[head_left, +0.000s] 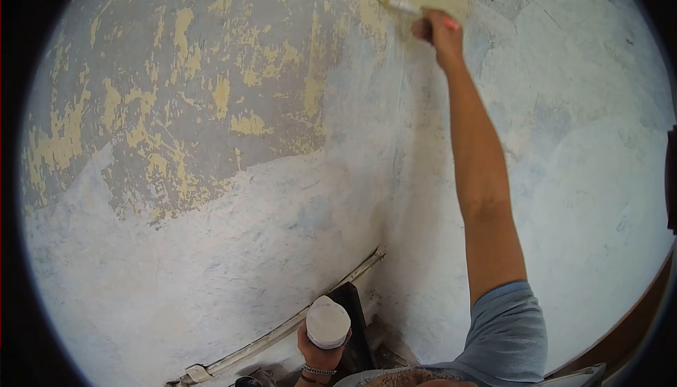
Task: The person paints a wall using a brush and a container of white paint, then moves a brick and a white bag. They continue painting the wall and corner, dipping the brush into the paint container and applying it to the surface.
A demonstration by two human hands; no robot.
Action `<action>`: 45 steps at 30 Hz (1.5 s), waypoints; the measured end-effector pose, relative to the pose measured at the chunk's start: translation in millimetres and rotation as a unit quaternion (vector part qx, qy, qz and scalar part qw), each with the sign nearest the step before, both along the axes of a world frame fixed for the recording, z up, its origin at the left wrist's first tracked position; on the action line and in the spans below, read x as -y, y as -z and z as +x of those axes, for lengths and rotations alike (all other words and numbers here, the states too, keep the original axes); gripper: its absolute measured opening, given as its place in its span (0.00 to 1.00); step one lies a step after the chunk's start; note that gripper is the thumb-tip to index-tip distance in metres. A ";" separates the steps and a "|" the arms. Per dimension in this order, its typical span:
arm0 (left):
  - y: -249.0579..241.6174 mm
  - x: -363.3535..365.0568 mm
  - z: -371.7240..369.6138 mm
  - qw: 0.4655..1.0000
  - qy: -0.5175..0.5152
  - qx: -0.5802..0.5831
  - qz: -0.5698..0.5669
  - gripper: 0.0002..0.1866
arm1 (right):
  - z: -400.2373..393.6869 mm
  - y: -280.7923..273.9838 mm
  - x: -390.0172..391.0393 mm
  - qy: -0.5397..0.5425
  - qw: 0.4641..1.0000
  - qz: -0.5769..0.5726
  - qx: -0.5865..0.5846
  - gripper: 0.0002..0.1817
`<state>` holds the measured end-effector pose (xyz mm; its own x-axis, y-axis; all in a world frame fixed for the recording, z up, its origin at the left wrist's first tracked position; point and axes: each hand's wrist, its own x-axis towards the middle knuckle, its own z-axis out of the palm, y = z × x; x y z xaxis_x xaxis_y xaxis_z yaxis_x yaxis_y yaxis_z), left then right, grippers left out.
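High up near the corner, my right hand (441, 31) grips a paintbrush (400, 6) at the end of my outstretched arm. Its pale head points left, close to the patchy grey and yellow wall (211, 98). A small bit of red shows at the hand. Low in front of me, my left hand (315, 354) is wrapped around a white tub (328, 322) filled with a white, paint-like substance. Part of that hand is hidden beneath the tub.
A whitish wall (585, 168) rises to the right of the corner. Along the foot of the left wall runs a worn ledge or pipe (275, 334). A dark upright panel (355, 323) stands behind the tub, and brown wood (627, 323) shows at lower right.
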<state>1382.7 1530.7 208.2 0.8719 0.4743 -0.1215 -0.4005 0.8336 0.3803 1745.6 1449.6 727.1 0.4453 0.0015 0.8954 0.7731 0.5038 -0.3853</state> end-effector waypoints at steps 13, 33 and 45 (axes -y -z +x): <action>-0.5 1.3 7.3 0.999 0.030 -0.015 -0.002 0.28 | -33.1 277.2 36.2 -0.002 0.972 -0.179 -0.152 0.15; 13.3 -1.7 15.5 0.998 0.028 -0.031 -0.051 0.30 | 30.9 40.6 -2.5 0.547 0.726 -0.318 0.270 0.17; 22.1 -7.3 27.1 0.995 0.056 -0.015 -0.083 0.30 | 15.7 -13.6 24.7 0.500 0.766 -0.300 0.271 0.16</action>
<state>1409.8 1538.0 186.1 0.9128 0.3464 -0.2165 -0.2932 0.9246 0.2432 1761.3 1424.9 740.7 0.0548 0.3863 0.9207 0.7858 -0.5856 0.1990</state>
